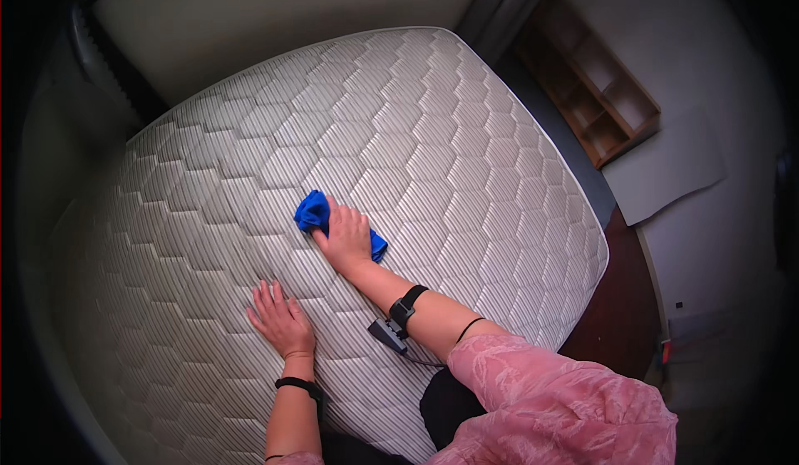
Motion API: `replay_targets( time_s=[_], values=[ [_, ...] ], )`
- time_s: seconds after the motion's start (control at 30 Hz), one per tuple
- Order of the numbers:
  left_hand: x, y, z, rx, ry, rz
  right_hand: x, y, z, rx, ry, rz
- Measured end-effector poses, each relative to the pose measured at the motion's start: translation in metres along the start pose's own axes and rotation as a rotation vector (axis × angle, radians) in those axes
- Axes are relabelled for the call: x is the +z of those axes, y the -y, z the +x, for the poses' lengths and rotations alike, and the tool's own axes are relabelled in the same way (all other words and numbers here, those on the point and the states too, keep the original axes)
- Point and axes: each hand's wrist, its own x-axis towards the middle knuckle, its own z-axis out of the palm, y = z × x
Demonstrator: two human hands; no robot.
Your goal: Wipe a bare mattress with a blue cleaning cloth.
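A bunched blue cloth (312,210) lies against the quilted, striped mattress (399,134), under my right hand (348,234). My right fingers and thumb grip it, and parts of the cloth stick out on both sides of the hand; the rest is hidden beneath the palm. Lower and to the left, my left hand (282,321) rests flat on the mattress with its fingers a little apart and nothing in it. Black straps circle both forearms, and a small dark device (388,336) hangs from the right one.
A wooden shelf unit (587,84) with open compartments stands by the wall beyond the mattress's right edge. Near it is a pale sheet or board (665,165). Dark red floor (615,303) shows on the right. A grey curtain (509,3) hangs at the far corner.
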Motion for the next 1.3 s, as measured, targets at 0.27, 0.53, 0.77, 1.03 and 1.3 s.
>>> replay_targets(
  time_s=[0.27, 0.53, 0.77, 1.03, 1.3],
  values=[
    [-0.001, -0.002, -0.001, -0.001, -0.005, -0.039, -0.009, 0.005, -0.024, -0.325, 0.078, 0.181],
    [0.004, -0.004, 0.001, 0.020, -0.027, -0.010, -0.085, -0.259, 0.015, 0.509, -0.156, -0.370],
    [-0.002, -0.002, -0.002, 0.016, -0.018, 0.008, -0.042, -0.147, 0.004, 0.372, -0.097, -0.202],
    [0.001, -0.004, 0.000, 0.015, -0.023, -0.015, -0.027, -0.056, -0.003, -0.174, 0.065, 0.051],
    [0.000, -0.009, 0.002, 0.032, -0.037, -0.061, -0.055, -0.215, 0.054, 0.118, -0.215, -0.287]
  ],
)
